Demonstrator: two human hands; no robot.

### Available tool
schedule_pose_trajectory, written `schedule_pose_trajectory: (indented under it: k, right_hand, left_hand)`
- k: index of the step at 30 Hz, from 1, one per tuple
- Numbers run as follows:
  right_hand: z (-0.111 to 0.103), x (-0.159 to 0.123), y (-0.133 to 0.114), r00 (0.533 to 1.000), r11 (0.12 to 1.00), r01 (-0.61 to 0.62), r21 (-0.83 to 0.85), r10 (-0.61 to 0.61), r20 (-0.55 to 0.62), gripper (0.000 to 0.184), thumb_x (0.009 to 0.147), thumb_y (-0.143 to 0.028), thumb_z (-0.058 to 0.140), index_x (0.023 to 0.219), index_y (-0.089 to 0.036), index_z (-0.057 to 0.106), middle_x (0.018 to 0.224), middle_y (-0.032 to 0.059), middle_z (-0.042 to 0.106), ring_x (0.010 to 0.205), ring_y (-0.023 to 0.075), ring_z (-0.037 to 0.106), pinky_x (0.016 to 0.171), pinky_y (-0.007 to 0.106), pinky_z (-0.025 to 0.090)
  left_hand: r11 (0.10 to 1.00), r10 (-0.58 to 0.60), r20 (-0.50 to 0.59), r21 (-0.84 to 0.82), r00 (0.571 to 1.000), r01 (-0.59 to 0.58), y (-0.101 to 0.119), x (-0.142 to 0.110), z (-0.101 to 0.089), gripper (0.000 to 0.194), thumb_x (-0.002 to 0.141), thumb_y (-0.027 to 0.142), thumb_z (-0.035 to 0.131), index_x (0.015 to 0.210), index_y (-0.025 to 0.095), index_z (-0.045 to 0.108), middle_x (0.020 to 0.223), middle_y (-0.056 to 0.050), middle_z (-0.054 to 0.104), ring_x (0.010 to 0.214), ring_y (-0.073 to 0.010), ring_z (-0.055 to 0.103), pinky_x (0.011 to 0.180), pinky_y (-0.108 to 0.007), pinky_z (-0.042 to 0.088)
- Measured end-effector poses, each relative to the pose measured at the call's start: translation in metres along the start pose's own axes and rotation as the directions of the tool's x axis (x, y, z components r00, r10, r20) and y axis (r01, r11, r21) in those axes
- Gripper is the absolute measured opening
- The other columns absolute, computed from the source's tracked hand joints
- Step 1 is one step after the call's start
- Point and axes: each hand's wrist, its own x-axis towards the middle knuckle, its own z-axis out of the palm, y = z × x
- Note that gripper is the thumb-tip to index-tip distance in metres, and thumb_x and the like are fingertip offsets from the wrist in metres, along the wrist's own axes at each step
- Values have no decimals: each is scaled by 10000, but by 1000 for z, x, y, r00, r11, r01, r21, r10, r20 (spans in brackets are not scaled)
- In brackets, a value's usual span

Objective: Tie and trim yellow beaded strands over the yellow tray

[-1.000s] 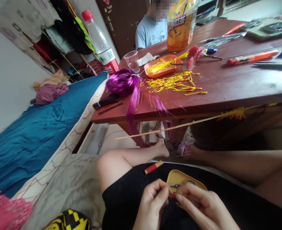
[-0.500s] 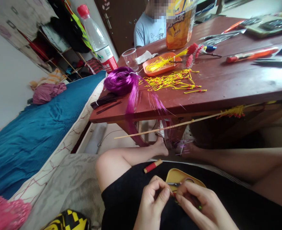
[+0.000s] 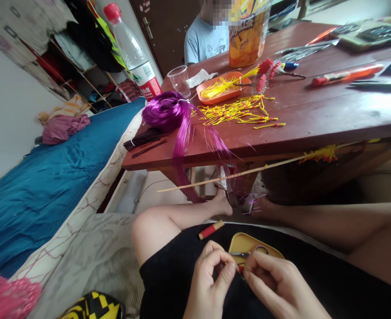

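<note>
Close together over my lap, my left hand (image 3: 212,277) and my right hand (image 3: 275,281) are both closed in a pinch. Whatever lies between the fingertips is too small and hidden to name; a bit of red shows there. Just beyond the fingers rests a yellow tray (image 3: 244,239) on the dark cloth of my lap, with scissors (image 3: 240,254) in it, partly covered by my right hand. A spool of red thread (image 3: 210,230) lies on my lap, ahead of my left hand.
On the red-brown table (image 3: 315,115) lie a purple fibre bundle (image 3: 164,110), yellow stems with red tips (image 3: 232,109), an orange tray (image 3: 215,98) and bottles (image 3: 142,66). A thin stick (image 3: 228,178) juts out below the table edge. Across sits a person (image 3: 205,42). A bed (image 3: 59,150) stands left.
The view has shifted very slightly. Both hands keep nearly the same pinch, and a little more of the scissors' handle shows beside my right hand.
</note>
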Motion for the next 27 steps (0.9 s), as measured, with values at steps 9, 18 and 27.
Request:
schedule_pose_trajectory:
  k: [9,18,27]
  right_hand:
    - [0,1,-3,1000,1000,-6,-13,6,12,273,821,-388,402,615,-209,387,553,-46,334,511,116,264,469,237,262]
    - [1,3,3,999,999,21,35,-22,24,252,837,-354,389,640,-199,411,583,-28,398,545,126,357,509,231,350]
    - [15,-2,9,969,980,148,-136,-171,-178,239,841,-307,413,624,-211,440,547,-27,459,482,118,377,471,216,337]
  left_hand:
    - [991,43,56,125,997,-50,4,-2,-1,264,840,378,517,678,182,590,714,-10,453,649,-141,445,588,-237,337]
    - [993,43,58,103,997,-48,4,-2,0,280,850,372,499,656,177,553,702,-7,454,661,-142,466,603,-230,355]
    - [994,51,27,99,998,-53,-4,-3,4,289,879,356,441,653,184,489,684,-3,445,649,-144,468,601,-239,358]
